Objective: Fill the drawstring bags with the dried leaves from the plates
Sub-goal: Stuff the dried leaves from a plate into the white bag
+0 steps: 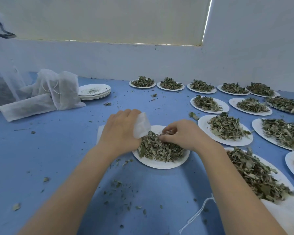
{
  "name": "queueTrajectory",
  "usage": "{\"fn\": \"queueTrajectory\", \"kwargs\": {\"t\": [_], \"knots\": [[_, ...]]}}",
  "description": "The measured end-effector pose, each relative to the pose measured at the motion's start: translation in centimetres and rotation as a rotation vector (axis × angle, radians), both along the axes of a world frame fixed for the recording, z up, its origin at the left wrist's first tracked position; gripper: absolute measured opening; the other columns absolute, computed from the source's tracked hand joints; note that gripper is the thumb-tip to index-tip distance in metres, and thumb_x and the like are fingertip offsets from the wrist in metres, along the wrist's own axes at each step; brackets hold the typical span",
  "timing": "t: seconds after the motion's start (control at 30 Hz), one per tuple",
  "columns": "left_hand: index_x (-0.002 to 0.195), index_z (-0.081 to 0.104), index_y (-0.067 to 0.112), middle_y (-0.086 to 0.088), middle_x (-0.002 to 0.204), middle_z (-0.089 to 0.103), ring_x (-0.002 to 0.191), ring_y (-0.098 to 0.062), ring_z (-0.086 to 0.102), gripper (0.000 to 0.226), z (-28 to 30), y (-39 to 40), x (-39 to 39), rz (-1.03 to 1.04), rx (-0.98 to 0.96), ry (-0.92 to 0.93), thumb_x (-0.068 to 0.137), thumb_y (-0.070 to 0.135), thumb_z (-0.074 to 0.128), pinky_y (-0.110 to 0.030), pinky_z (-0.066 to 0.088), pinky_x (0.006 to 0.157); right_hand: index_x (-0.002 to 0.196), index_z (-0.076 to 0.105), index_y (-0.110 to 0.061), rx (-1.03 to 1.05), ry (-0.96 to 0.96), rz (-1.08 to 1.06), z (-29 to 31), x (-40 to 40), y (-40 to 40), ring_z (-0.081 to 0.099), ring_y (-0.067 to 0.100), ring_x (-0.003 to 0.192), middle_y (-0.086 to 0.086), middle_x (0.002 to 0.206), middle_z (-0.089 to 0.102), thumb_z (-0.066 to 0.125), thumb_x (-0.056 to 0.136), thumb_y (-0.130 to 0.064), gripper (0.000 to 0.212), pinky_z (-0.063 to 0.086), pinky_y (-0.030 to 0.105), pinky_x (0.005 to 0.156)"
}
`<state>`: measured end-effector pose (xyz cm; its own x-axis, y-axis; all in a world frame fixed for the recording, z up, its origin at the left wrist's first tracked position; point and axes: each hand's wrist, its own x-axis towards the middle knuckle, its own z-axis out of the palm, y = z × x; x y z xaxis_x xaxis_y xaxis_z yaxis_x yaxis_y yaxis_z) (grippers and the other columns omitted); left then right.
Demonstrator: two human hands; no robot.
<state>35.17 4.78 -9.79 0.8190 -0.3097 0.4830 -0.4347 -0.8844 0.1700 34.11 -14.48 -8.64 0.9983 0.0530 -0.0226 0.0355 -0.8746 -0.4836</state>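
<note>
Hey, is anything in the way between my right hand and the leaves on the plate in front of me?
Nothing visible. Your right hand is already on the pile of dried leaves on the near plate, fingers curled into it. Your left hand holds the white bag right beside the pile.

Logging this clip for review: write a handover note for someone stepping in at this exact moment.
Left hand grips the open white fabric drawstring bag at the near white paper plate.
Right hand pinches dried green leaves from that plate's pile.
Done: filled white mesh bags lie far left beside a stack of emptied plates.
Left: this plate, plus the full plates to the right. A loose white drawstring lies near the right forearm.
</note>
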Motion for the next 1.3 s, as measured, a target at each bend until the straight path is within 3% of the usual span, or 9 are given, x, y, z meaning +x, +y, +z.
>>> {"fn": "queueTrajectory", "kwargs": {"t": [0.13,0.23,0.43,0.63,0.77,0.87,1.0,1.13,1.3], "knots": [[0.122,0.046,0.016,-0.004,0.109,0.053,0.101,-0.026,0.047,0.056,-0.1,0.1,0.4,-0.01,-0.015,0.042,0.069,0.02,0.067,-0.032,0.027,0.082,0.098,0.073,-0.025,0.06,-0.154,0.053,0.5,0.0,-0.1,0.054,0.006,0.079,-0.004,0.092,0.069,0.072,0.08,-0.036,0.021,0.039,0.019,0.066],[0.122,0.045,0.017,-0.003,0.11,0.052,0.1,-0.025,0.047,0.057,-0.1,0.1,0.6,-0.002,0.002,0.04,0.07,0.022,0.067,-0.032,0.027,0.081,0.092,0.074,-0.029,0.144,-0.245,0.056,1.3,-0.2,-0.2,0.054,-0.003,0.073,-0.011,0.082,0.066,0.073,0.079,-0.03,0.013,0.039,0.005,0.061],[0.124,0.043,0.018,-0.003,0.113,0.053,0.102,-0.026,0.048,0.058,0.1,-0.1,0.5,0.007,0.015,0.038,0.071,0.026,0.066,-0.034,0.029,0.084,0.085,0.072,-0.031,0.382,-0.401,0.11,3.1,-1.2,0.0,0.055,-0.015,0.057,-0.023,0.063,0.062,0.075,0.077,-0.017,0.017,0.039,0.001,0.061],[0.117,0.046,0.017,-0.002,0.101,0.057,0.092,-0.026,0.052,0.053,0.3,-0.6,0.2,0.015,-0.035,0.058,0.07,0.03,0.067,-0.034,0.036,0.076,0.088,0.073,-0.029,0.33,-0.33,0.232,3.2,-1.4,1.5,0.053,-0.013,0.061,-0.019,0.071,0.064,0.079,0.072,-0.017,0.02,0.042,0.005,0.068],[0.115,0.05,0.016,-0.002,0.098,0.058,0.09,-0.027,0.054,0.049,0.2,-1.0,-0.1,-0.027,-0.059,0.042,0.071,0.029,0.066,-0.037,0.04,0.077,0.084,0.055,-0.033,0.357,-0.376,0.243,2.9,-1.4,2.0,0.054,-0.01,0.063,-0.017,0.074,0.067,0.081,0.068,-0.017,0.035,0.042,0.007,0.065],[0.112,0.052,0.015,0.0,0.093,0.058,0.087,-0.026,0.054,0.045,0.1,-1.4,-0.3,-0.051,-0.064,0.005,0.071,0.028,0.066,-0.034,0.036,0.073,0.083,0.046,-0.033,0.318,-0.375,0.252,2.7,-1.3,2.4,0.058,-0.002,0.068,-0.018,0.075,0.069,0.077,0.07,-0.011,0.041,0.045,0.012,0.063],[0.107,0.054,0.011,0.006,0.081,0.047,0.08,-0.026,0.053,0.043,0.3,-1.7,-0.6,-0.072,-0.085,-0.015,0.07,0.03,0.066,-0.03,0.028,0.066,0.091,0.044,-0.03,0.206,-0.361,0.281,2.3,-1.1,3.0,0.052,-0.006,0.065,-0.006,0.082,0.071,0.074,0.072,-0.009,0.041,0.041,0.01,0.057],[0.114,0.051,0.014,0.002,0.09,0.055,0.084,-0.024,0.053,0.052,0.3,-1.9,-0.7,-0.075,-0.116,0.023,0.07,0.034,0.068,-0.029,0.029,0.067,0.102,0.048,-0.029,0.414,-0.296,0.28,2.4,-1.4,3.0,0.062,0.002,0.074,-0.007,0.083,0.072,0.073,0.073,-0.008,0.043,0.05,0.017,0.067],[0.119,0.049,0.019,0.005,0.092,0.053,0.087,-0.022,0.054,0.056,0.3,-1.7,-0.5,-0.06,-0.173,0.066,0.069,0.035,0.069,-0.028,0.032,0.068,0.117,0.051,-0.026,0.633,-0.054,0.333,3.0,-1.7,2.3,0.068,0.006,0.085,-0.006,0.1,0.07,0.062,0.079,0.0,0.047,0.054,0.022,0.073]]}}
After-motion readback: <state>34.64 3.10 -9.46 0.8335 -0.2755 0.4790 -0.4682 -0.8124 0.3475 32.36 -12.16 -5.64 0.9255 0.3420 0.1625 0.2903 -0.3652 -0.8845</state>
